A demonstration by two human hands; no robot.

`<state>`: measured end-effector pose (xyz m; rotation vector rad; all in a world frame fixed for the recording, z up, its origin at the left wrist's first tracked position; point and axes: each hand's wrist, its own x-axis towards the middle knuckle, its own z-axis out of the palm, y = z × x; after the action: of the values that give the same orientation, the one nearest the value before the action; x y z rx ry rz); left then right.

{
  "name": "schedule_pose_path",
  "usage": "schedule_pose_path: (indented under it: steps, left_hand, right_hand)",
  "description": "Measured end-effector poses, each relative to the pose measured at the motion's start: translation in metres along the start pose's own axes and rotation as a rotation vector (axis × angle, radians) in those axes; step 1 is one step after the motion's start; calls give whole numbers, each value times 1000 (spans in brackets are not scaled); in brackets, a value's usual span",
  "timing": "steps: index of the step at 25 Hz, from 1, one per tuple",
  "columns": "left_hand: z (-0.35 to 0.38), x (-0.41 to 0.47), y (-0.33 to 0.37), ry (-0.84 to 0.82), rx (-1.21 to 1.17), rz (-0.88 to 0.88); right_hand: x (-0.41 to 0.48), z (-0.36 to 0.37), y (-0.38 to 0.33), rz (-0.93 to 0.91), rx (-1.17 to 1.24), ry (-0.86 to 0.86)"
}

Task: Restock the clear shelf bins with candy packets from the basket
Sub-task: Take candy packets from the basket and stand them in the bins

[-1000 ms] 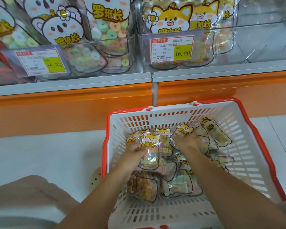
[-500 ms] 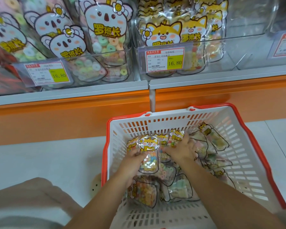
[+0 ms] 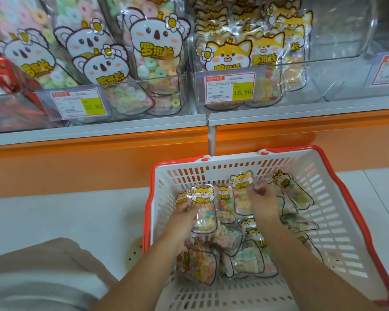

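A white basket with a red rim [image 3: 337,189] stands on the floor below the shelf, holding several clear candy packets with yellow fox heads. My left hand [image 3: 182,217] grips a small stack of fox packets [image 3: 203,209] upright inside the basket. My right hand [image 3: 262,202] pinches another fox packet [image 3: 241,191] and holds it raised beside the stack. More packets [image 3: 245,257] lie flat on the basket floor. Above, a clear shelf bin [image 3: 301,70] holds matching fox packets behind a price tag [image 3: 230,88].
A second clear bin [image 3: 121,95] on the left holds white koala candy packets. Red packets [image 3: 2,75] fill the far left bin. An orange band [image 3: 99,160] runs below the shelf edge. A beige trouser knee [image 3: 43,272] is at the lower left.
The view has tilted upward, showing more of the bins. My right hand has lifted its packet and brought it closer to the stack in my left hand.
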<state>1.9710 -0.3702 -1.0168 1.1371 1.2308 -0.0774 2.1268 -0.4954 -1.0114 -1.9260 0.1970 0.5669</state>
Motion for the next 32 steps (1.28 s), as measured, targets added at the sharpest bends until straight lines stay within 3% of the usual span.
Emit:
schedule_pose_path:
  steps: [2,4,6,8,12,15,18,21,25,29,32]
  left_hand:
    - [5,-10,13,-7,-30,-19]
    - [12,-19,24,-65,-132,-33]
    - [21,-33,34,-231,-265,-87]
    - [31,-47,37,-377,-289,-61]
    - [39,-67,39,-414,-195,86]
    - [36,-83,55,-396,-45,175]
    - [39,-105,91,-424,232,387]
    - [45,-144,144,-436,427,609]
    - [52,-195,221,-388,496,930]
    - [49,-216,300,-49,519,1260]
    - [56,-183,337,195,861,1317]
  right_hand:
    - [-7,-19,-14,56,203,4]
    - [-16,-29,-25,132,298,-129]
    - [-31,-27,-24,161,218,-230]
    - [-52,-17,-19,74,105,-262]
    - [-68,-19,-27,30,100,-253]
    - [-69,-52,-60,79,196,-460]
    - [-78,-89,-108,-113,25,-606]
    - [-90,-121,-169,-363,-102,-522]
    - [-112,-160,-261,-683,-290,-417]
    - [-108,-182,-343,-966,-433,-96]
    - [-68,-168,-369,-1026,-814,54]
